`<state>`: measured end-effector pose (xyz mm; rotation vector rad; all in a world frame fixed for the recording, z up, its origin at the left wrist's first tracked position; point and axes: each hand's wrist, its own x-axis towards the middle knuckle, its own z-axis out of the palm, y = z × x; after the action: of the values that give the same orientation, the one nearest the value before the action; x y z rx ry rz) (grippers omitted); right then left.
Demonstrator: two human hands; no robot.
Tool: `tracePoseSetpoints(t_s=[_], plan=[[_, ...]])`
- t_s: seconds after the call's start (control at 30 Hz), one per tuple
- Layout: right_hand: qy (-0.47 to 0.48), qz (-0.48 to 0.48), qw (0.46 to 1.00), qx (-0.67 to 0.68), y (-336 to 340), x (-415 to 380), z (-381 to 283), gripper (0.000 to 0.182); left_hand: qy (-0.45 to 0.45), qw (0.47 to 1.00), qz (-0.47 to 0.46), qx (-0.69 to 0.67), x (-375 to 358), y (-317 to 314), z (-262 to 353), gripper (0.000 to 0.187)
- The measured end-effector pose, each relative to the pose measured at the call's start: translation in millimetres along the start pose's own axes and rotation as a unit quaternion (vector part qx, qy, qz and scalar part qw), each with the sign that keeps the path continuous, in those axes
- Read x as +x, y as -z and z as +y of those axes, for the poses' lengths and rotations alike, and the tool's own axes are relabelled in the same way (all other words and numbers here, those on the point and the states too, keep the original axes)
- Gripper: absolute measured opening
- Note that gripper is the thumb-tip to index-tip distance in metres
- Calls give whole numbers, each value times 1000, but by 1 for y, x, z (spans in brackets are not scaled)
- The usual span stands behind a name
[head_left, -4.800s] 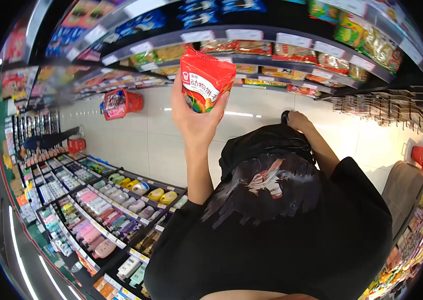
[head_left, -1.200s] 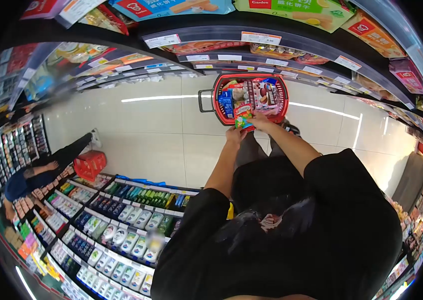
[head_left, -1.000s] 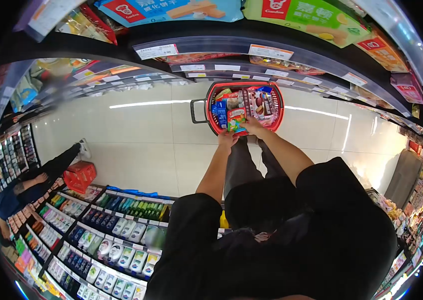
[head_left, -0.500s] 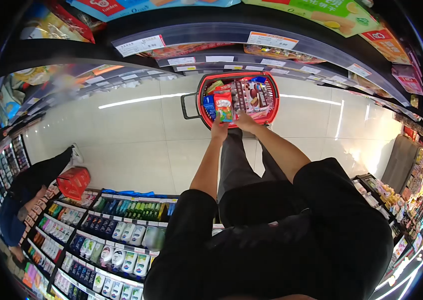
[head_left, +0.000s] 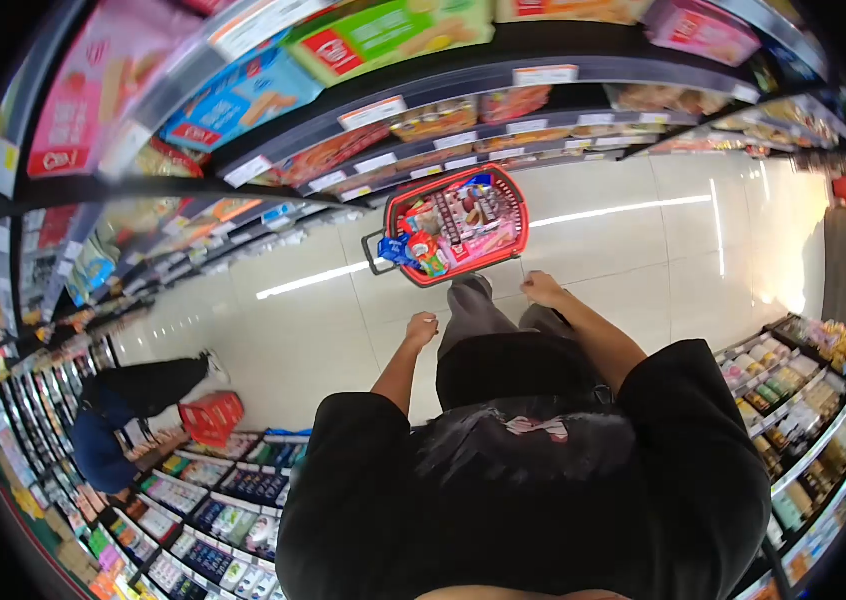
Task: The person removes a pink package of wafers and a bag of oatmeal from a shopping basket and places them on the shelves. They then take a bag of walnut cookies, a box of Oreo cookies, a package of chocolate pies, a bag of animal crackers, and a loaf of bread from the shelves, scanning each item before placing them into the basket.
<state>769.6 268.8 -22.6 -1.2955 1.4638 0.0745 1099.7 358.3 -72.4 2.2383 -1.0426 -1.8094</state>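
A red shopping basket (head_left: pixel 524 222) stands on the floor in front of my feet, its black handle (head_left: pixel 373 255) folded out to the left. Inside lie a dark patterned snack pack (head_left: pixel 467 214), a pink pack (head_left: pixel 489 243), a red and green packet (head_left: pixel 428 252) and a blue packet (head_left: pixel 399 249) at the left end. My left hand (head_left: pixel 423 328) hangs below the basket, fingers curled, with nothing visible in it. Nearer the basket's lower right corner is my right hand (head_left: pixel 543 288), also curled and apart from the basket, holding nothing I can see.
Shelves of biscuit packs, such as a green pack (head_left: pixel 393 35) and a blue pack (head_left: pixel 238 100), rise close ahead. Behind me on the left are toiletry shelves (head_left: pixel 233 520). A person (head_left: pixel 108 430) bends at the left beside another red basket (head_left: pixel 211 417).
Both hands have come off the basket, letting go of the red and green packet, and drawn back toward my body. My view has turned, and the packs in the basket lie differently.
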Motion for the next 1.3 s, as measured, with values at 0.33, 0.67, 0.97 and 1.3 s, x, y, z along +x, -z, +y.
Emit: tracePoseSetpoints(t_s=[0.33,0.67,0.97,1.3], plan=[[-5,61,997,-38,43,-137,173,36,-154,938,-8,312,-27,-161,129,27],[-22,43,994,100,48,-167,270,37,-308,887,-73,336,-24,-272,239,26],[-73,-9,991,114,78,-161,315,46,-265,923,-108,257,-1,-321,289,28],[-114,33,989,94,210,-147,312,45,-208,923,-114,303,53,-338,378,29]])
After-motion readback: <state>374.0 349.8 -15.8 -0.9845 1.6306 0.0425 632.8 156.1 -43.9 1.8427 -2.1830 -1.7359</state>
